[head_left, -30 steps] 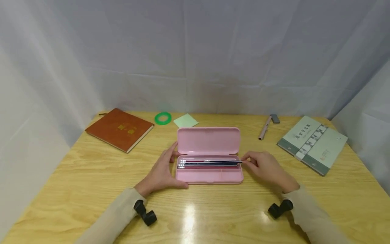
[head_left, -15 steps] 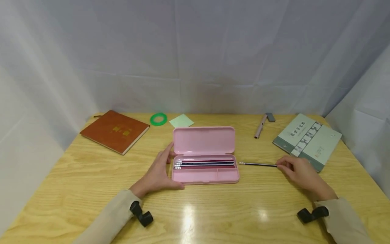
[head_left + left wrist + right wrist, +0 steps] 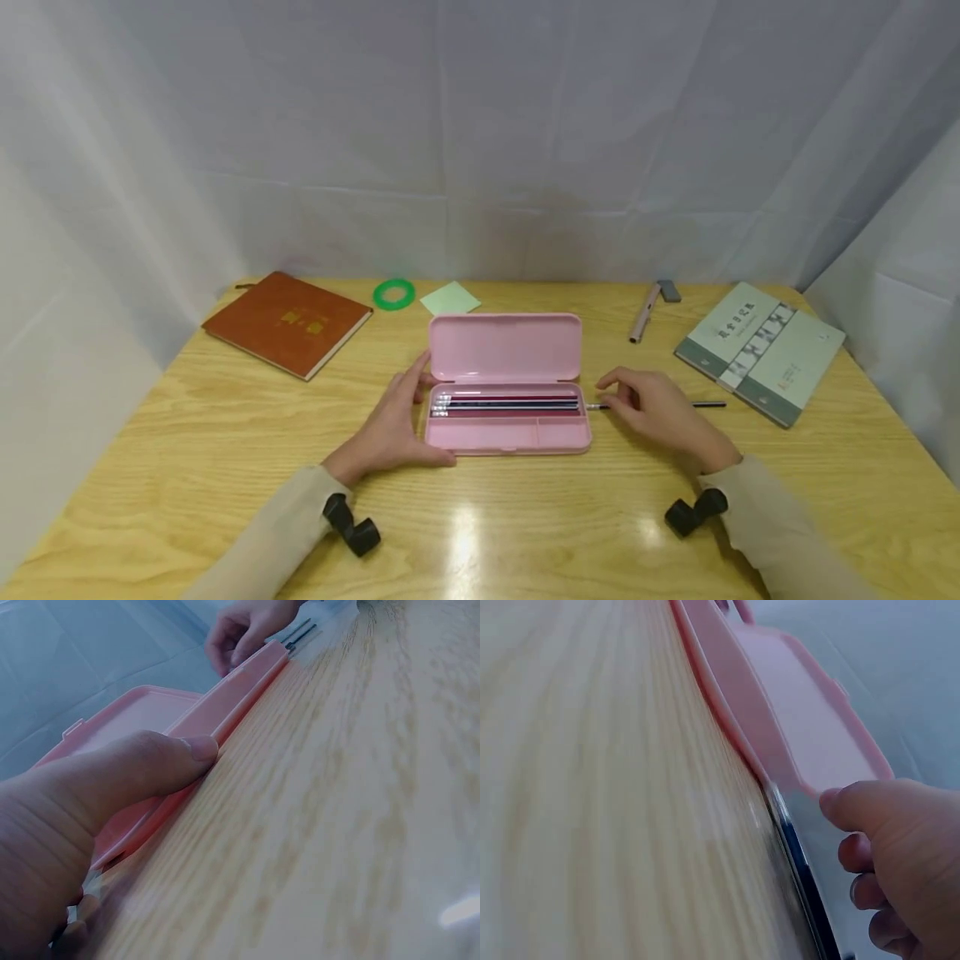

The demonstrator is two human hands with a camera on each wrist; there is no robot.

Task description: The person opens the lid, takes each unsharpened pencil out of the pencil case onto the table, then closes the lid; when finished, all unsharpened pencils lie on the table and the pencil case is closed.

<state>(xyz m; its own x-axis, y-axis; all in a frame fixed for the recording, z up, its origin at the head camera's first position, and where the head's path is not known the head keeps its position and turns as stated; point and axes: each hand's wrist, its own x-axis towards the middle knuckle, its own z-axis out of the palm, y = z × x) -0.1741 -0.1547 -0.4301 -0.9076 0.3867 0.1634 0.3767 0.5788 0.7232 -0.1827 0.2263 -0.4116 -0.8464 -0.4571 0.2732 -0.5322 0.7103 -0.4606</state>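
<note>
Right hand [image 3: 652, 408] returned beside the pencil case [image 3: 507, 392] (fingers loosely curled).

From my right wrist camera I see my right hand [image 3: 900, 862] at the lower right, its fingers [image 3: 855, 806] loosely curled just above a thin dark pencil with a metal band [image 3: 795, 855] lying on the pale wooden tabletop [image 3: 592, 787]. The pencil's end sits just beside the corner of the open pink plastic pencil case [image 3: 780, 720], whose lid lies back. I cannot tell whether my fingers touch the pencil.
</note>
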